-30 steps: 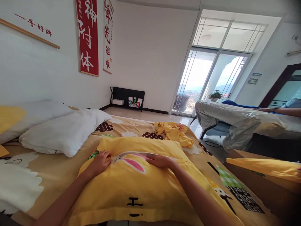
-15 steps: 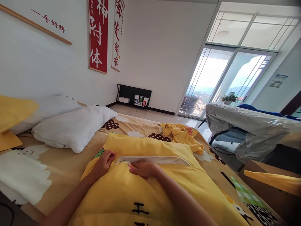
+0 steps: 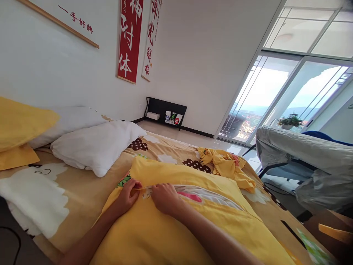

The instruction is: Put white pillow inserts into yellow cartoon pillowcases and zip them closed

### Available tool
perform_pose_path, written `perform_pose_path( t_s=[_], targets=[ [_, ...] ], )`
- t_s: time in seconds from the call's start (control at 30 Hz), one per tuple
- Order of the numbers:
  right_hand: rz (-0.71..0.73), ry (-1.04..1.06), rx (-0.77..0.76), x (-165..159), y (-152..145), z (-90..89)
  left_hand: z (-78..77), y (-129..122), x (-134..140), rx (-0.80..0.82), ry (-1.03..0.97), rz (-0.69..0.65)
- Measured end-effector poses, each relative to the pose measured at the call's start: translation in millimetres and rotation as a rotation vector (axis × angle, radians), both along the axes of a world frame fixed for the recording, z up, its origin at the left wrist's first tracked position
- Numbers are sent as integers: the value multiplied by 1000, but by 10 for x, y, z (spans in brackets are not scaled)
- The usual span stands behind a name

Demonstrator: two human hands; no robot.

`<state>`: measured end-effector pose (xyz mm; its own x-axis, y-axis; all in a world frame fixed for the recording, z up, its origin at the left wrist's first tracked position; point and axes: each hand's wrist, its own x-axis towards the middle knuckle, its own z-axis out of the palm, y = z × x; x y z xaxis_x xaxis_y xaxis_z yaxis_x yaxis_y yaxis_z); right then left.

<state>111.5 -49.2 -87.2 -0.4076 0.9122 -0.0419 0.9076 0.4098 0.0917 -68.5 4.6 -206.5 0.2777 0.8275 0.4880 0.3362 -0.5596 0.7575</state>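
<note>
A plump yellow pillow (image 3: 132, 235) lies on the bed in front of me. Its pillowcase has a long slit with a zip along it, and white filling or lining (image 3: 212, 193) shows through, with a pink patch beside it. At the slit's left end, my left hand (image 3: 130, 195) pinches the fabric between thumb and fingers. My right hand (image 3: 166, 198) is closed on the slit's edge just to the right; whether it grips the zip pull or only cloth is hidden under its fingers.
White pillows (image 3: 96, 147) and a yellow pillow (image 3: 24, 123) lie to the left. A crumpled yellow cloth (image 3: 223, 165) rests on the patterned bed sheet (image 3: 91, 198). Beyond the bed's right edge stand a chair (image 3: 289, 171) and a plastic-covered table (image 3: 303, 143).
My right hand has gone from lying flat over the slit to closed on its edge, near my left hand. The left part of the slit now looks narrower. The view has shifted left.
</note>
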Motion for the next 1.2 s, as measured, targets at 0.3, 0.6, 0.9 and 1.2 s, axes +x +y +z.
perform_pose_path(
  t_s=[0.3, 0.6, 0.9, 1.2],
  targets=[
    [193, 80, 158, -50, 42, -360, 72, -59, 0, -115, -131, -32],
    [203, 91, 218, 11, -135, -405, 58, -23, -12, -172, -192, -57],
    [135, 48, -36, -141, 137, -139, 66, -20, -11, -164, -234, -80],
    [74, -24, -9, -308, 245, -210, 75, -25, -14, -155, -206, -60]
  ],
)
